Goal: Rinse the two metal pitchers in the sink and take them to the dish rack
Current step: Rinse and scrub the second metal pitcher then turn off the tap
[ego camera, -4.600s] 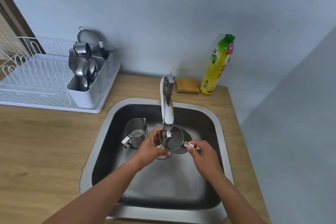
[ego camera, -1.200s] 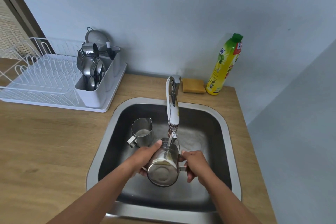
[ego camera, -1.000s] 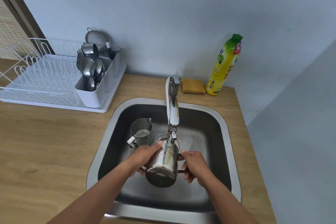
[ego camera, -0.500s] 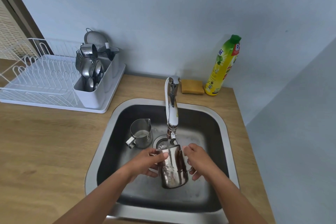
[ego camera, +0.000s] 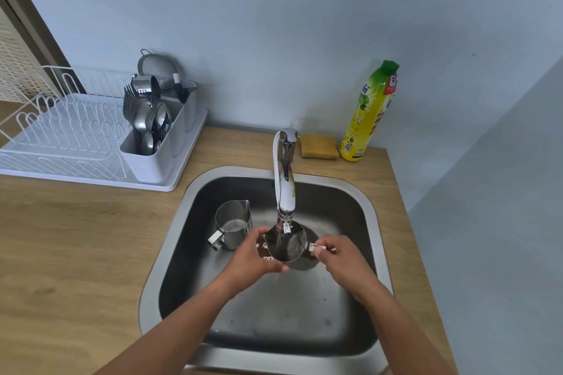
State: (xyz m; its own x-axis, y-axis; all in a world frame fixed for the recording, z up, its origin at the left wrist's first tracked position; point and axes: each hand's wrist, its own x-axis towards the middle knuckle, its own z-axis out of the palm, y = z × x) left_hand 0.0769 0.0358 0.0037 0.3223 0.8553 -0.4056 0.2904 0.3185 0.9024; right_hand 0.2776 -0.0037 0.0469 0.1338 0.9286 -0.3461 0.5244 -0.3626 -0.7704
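I hold one metal pitcher [ego camera: 288, 245] upright under the faucet [ego camera: 284, 179], mouth up, with water running into it. My left hand [ego camera: 254, 256] cups its left side. My right hand [ego camera: 338, 256] pinches its handle on the right. The second metal pitcher [ego camera: 233, 224] stands upright on the sink floor just to the left, handle pointing toward me, untouched. The steel sink [ego camera: 170, 246] is wet. The white dish rack [ego camera: 61, 137] sits on the counter at the far left.
A white cutlery holder [ego camera: 149, 158] full of spoons and forks stands at the rack's right end. A yellow sponge [ego camera: 318, 146] and a green-yellow dish soap bottle [ego camera: 370, 113] sit behind the sink by the wall. Wooden counter [ego camera: 76, 237] surrounds the sink.
The held pitcher was tipped with its base toward me, pouring out; now it is turned upright under the running water. My right hand has shifted to the handle.
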